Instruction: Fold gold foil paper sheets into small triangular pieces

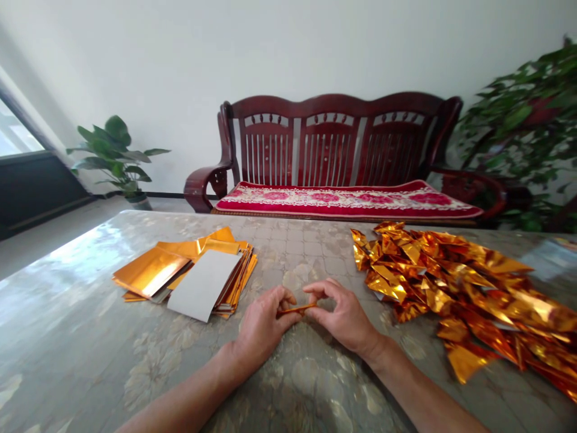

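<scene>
My left hand (264,325) and my right hand (340,316) meet at the middle of the table, fingers pinched on the two ends of a narrow folded strip of gold foil paper (296,309). The strip lies just above the patterned tabletop (90,337). To the left of my hands sits a stack of flat gold foil sheets (189,273), one turned white side up. To the right spreads a heap of folded gold foil pieces (460,288).
Behind the table stands a dark red wooden bench (333,144) with a red patterned cushion. A potted plant (119,156) sits on the floor at the left by a window, and a leafy plant (527,126) fills the right side.
</scene>
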Motion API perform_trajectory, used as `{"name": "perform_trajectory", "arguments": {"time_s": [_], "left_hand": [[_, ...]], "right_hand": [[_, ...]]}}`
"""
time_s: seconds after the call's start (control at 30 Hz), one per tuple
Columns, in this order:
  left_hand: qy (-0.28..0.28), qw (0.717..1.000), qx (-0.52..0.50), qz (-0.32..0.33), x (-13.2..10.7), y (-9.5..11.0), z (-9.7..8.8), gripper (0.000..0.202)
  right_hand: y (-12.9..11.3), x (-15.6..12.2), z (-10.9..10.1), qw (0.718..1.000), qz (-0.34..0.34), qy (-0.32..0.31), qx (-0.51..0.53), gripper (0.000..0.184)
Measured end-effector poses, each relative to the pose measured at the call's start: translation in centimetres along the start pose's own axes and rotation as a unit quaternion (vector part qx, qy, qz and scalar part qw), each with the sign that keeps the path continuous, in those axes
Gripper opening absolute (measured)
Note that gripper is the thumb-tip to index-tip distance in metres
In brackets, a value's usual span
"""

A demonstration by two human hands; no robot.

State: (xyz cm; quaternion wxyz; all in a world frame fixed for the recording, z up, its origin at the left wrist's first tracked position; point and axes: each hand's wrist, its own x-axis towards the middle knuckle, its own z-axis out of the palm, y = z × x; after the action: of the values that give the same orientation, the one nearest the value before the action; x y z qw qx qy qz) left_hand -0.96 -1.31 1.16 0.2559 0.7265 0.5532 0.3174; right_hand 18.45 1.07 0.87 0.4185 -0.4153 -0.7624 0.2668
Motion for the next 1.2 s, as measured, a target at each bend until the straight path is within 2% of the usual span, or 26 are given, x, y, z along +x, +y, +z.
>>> {"name": "perform_trajectory", "arguments": {"time_s": [0.1, 0.23, 0.37, 0.5, 0.6, 0.9, 1.2], "left_hand": [[0.006, 0.997, 0.023, 0.069, -0.2, 0.2, -0.2, 0.008], [0.015, 0.993, 0.026, 0.112, -0.4, -0.1, -0.2, 0.018], [0.027, 0.993, 0.002, 0.116, -0.4, -0.4, -0.1, 0.022], [0.023, 0.993, -0.033, 0.113, -0.5, -0.2, -0.2, 0.023], [0.025, 0.993, -0.035, 0.111, -0.5, -0.2, -0.2, 0.022], [0.056, 0.987, 0.027, 0.145, -0.3, -1.1, 0.0, 0.019], [0.096, 0.974, 0.06, 0.197, -0.6, -0.8, -0.4, 0.02]], "right_hand": [[-0.1, -0.1, 0.1, 0.999, -0.033, 0.02, 0.013, 0.034], [-0.2, -0.2, 0.2, 0.998, -0.052, 0.031, 0.025, 0.034], [-0.6, -0.1, 0.1, 0.995, -0.076, 0.05, 0.027, 0.028], [-1.0, 0.0, -0.3, 0.985, -0.164, 0.056, -0.015, 0.013], [-1.0, 0.1, -0.4, 0.976, -0.202, 0.056, -0.049, 0.012], [-1.0, -0.1, -0.5, 0.965, -0.227, 0.058, -0.117, 0.011], [-1.1, -0.3, -0.6, 0.96, -0.232, 0.062, -0.141, 0.005]]}}
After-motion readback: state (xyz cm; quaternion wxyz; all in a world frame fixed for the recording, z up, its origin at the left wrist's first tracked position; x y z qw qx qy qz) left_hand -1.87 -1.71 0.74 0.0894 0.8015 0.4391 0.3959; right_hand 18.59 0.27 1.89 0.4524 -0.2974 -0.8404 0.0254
